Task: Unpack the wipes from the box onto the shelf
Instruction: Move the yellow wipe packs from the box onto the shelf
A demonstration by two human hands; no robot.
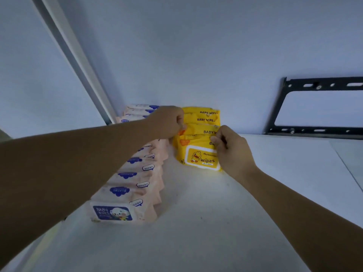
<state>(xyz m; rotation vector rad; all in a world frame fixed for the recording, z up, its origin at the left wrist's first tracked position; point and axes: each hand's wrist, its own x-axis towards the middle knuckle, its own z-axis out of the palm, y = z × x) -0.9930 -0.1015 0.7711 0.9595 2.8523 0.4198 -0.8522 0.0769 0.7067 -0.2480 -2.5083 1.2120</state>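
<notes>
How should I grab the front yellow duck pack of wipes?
Probably its top corners, reaching from the front and above. The front yellow pack stands on edge with its duck label facing out; other yellow packs crowd behind and pink packs sit left, so the top is freest.

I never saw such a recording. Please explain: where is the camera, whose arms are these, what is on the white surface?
No machine here: a person wears one camera on the head, so you see their own arms. The left hand and the right hand each pinch an edge in the row of yellow packs of baby wipes on the white shelf. Left of it stands a row of pink packs. A black metal frame is on the wall.
</notes>
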